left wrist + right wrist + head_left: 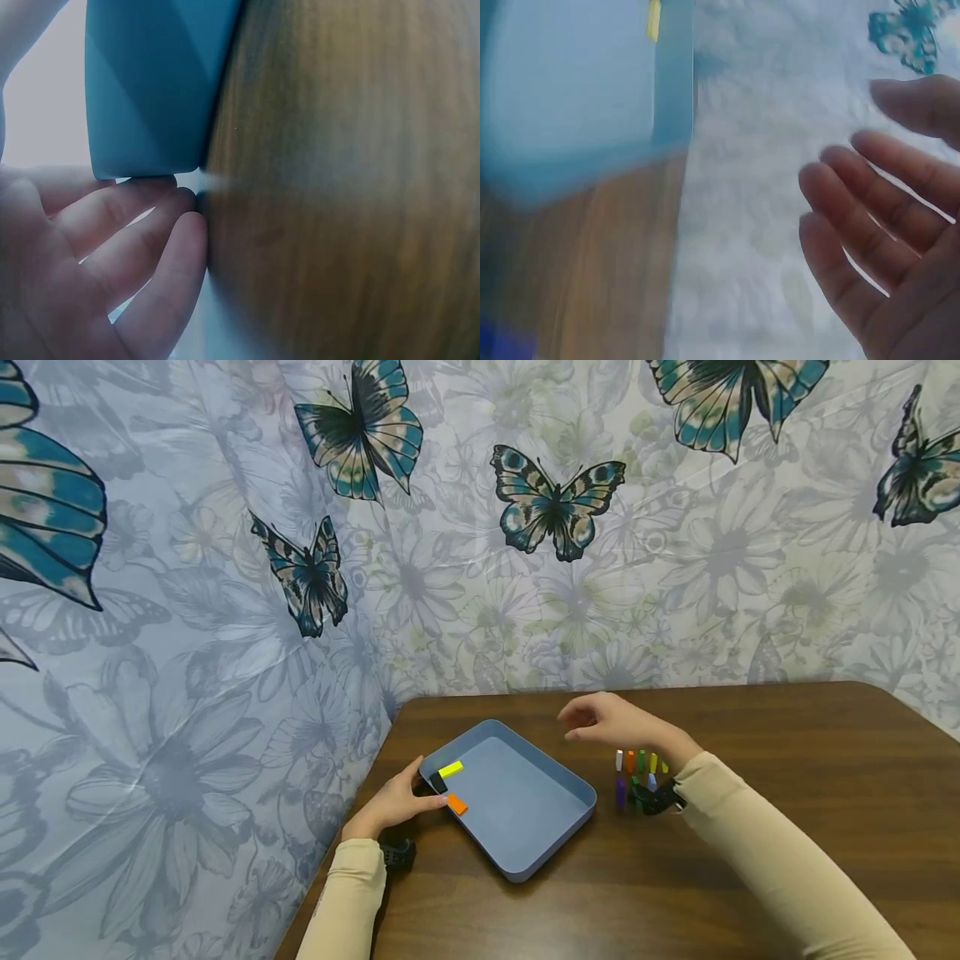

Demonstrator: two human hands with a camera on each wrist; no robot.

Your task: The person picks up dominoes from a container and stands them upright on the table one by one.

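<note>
A shallow blue-grey tray [517,793] sits at an angle on the table. My left hand [393,802] grips its left corner, thumb at the rim and fingers against the outer wall, as the left wrist view also shows. Inside, near that hand, lie a yellow block [451,769], a black block [438,782] and an orange block [457,804]. My right hand [618,720] hovers over the table to the right of the tray, fingers loosely bent. The right wrist view shows nothing in this hand [885,202].
Under the right forearm several small coloured pieces stand in rows, among them a white piece [619,760] and a purple piece [620,792]; the forearm hides some. The brown wooden table [787,760] meets a butterfly-patterned cloth [450,610] behind and at the left.
</note>
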